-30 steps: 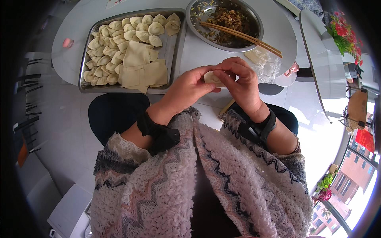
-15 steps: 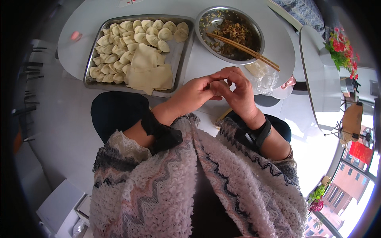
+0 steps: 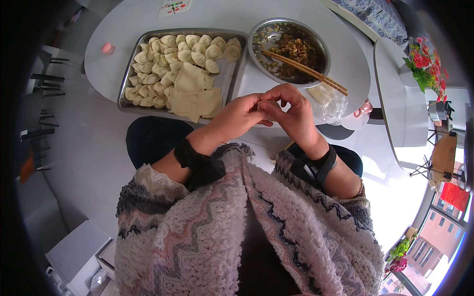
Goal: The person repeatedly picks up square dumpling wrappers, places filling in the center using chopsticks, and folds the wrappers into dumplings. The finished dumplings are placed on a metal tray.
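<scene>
1. I see the left hand (image 3: 241,117) reaching up and rightward, its fingers curled in a pinch against the other hand's fingertips.
2. The right hand (image 3: 295,116) leans in from the opposite side, thumb and forefinger bent together.
3. The piece of dough that showed between them a second ago is now covered by those closed fingers, just beyond the tray's near right corner; I can't tell which way it points or how its long axis lies.
4. Left of the hands, the metal tray (image 3: 228,76) holds rows of folded dumplings (image 3: 160,69).
5. Flat wrappers (image 3: 200,102) overlap at its near side, one corner pointing toward the wearer.
6. Beyond the hands sits a steel bowl (image 3: 260,37) of chopped filling (image 3: 291,48).
7. Chopsticks (image 3: 305,71) cross it, running from upper left down to lower right, past the rim, near a clear plastic bag (image 3: 330,106).
</scene>
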The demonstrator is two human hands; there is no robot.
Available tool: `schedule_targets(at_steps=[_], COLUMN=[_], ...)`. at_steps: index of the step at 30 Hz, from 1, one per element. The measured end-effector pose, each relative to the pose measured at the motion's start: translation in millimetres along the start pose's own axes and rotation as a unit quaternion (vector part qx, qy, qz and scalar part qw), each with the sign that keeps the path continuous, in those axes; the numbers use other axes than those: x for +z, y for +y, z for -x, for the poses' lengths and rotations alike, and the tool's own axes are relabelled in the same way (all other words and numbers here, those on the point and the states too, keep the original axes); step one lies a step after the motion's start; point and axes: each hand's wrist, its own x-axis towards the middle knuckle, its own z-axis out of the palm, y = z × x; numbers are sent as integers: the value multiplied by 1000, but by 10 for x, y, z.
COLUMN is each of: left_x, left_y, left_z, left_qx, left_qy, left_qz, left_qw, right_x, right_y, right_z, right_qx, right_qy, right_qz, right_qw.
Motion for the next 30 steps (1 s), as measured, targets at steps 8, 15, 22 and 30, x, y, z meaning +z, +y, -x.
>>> schedule_targets(at_steps=[8, 15, 22, 30], left_x=[10, -265, -959, -1365], left_y=[129, 271, 298, 297], left_z=[23, -41, -329, -564], left_qx=[5, 2, 197, 38], left_qy=[20, 86, 232, 262], left_qz=[-72, -137, -487, -507], left_qw=[997, 987, 819, 820], right_x=[18, 35, -73, -144], right_y=[10, 33, -41, -89], right_z=[-49, -96, -25, -24], right_qx=[-17, -95, -22, -24], right_qy=[1, 55, 66, 97], right_qz=[-56, -53, -28, -8], right_qw=[998, 993, 997, 995])
